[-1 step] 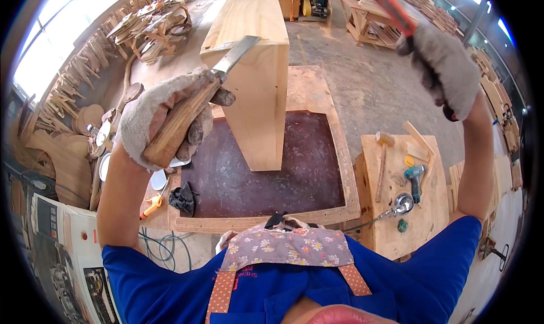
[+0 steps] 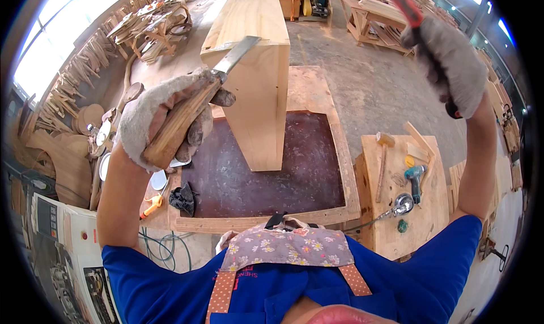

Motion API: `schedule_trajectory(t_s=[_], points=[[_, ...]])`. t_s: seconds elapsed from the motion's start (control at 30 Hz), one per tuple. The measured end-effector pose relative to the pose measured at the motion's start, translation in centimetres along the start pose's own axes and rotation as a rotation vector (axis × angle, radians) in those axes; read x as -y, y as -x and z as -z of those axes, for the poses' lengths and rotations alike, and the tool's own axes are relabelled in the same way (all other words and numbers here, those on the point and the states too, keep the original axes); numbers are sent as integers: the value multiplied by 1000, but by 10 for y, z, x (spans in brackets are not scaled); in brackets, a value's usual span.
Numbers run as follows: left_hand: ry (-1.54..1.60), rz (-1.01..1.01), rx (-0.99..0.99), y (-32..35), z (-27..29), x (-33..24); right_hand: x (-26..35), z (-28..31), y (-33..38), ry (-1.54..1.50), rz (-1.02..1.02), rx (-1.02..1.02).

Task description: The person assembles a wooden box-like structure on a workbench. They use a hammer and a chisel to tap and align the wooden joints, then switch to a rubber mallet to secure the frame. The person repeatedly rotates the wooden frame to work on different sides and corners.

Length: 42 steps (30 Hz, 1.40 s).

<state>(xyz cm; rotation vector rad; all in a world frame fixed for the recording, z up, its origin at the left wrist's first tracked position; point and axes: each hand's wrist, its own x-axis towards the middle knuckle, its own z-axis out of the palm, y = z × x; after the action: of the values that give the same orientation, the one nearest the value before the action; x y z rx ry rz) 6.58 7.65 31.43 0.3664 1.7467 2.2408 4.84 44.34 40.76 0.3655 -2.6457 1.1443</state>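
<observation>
My left hand, in a dirty grey work glove, is wrapped around the wooden handle of a chisel. The chisel's flat metal blade slants up to the right, over the near upper edge of a pale wooden box. That box stands upright on a dark-topped bench. Raised at the upper right, my gloved right hand grips the red-and-black handle of what looks like a hammer. Its head lies beyond the upper edge of the picture.
A side table at right holds a wooden mallet, a teal power drill and a round metal tool. An orange air gun and dark cloth lie left on the bench. Wood offcuts line the left wall.
My right hand has shifted slightly to the right with the hammer, whose handle has swung right. My left hand, the chisel and the box show hardly any movement.
</observation>
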Motion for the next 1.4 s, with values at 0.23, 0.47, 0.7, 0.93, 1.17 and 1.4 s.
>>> schedule_trajectory(t_s=[0.23, 0.47, 0.7, 0.93, 1.17, 1.4], points=[[-133, 162, -153, -1, -15, -12, -7, -39, -25, 137, 271, 355], [-112, 102, -13, -5, -19, -21, 19, -31, -10, 98, 167, 106], [-275, 49, 39, -4, 2, -9, 10, -17, -13, 276, 50, 202], [-76, 27, -39, -5, 10, -3, -23, -36, -20, 196, 260, 243], [29, 37, 94, -7, 5, -10, -6, -10, -17, 186, -61, -94], [-194, 140, 27, -18, -4, -4, -39, -34, -27, 143, 228, 296]])
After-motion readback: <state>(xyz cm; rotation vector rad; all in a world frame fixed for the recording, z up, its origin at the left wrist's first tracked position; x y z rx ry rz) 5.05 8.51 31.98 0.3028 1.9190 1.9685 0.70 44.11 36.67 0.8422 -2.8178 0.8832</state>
